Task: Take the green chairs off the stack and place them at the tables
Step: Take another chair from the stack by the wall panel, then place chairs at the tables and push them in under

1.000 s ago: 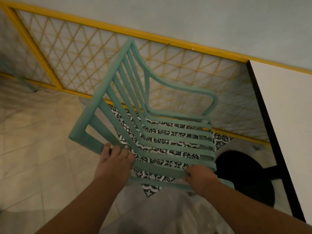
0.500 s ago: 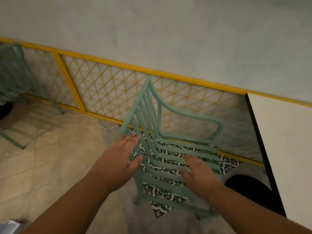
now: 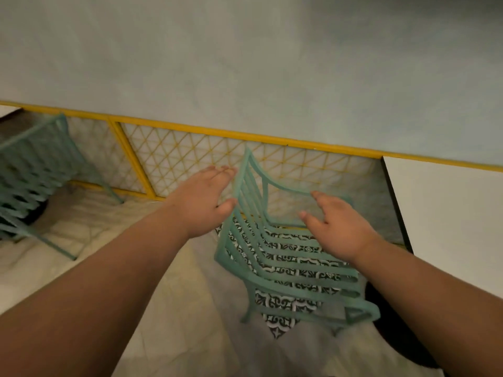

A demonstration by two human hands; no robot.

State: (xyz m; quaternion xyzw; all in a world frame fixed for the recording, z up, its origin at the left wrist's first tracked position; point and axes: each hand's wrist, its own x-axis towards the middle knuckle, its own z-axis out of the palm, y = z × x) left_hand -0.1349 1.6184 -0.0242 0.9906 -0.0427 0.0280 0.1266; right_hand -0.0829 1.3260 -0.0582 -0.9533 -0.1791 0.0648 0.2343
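Note:
A green slatted chair (image 3: 294,270) stands on the floor beside the white table (image 3: 449,213) at the right, its backrest on the left side. My left hand (image 3: 206,197) hovers open just left of the backrest's top, fingers spread and holding nothing. My right hand (image 3: 337,224) floats open above the seat near the far armrest, also holding nothing. A second green chair (image 3: 35,175) stands at the far left by the wall.
A yellow-framed lattice panel (image 3: 190,156) runs along the base of the pale wall. Patterned black-and-white tiles (image 3: 283,303) show through the seat slats. The table's dark round base (image 3: 402,330) lies under its edge. Beige floor tiles (image 3: 95,240) spread to the left.
Both hands have let go of the chair, which now stands on the floor by the table. The hands have lifted up and apart, and the view has risen and pulled back.

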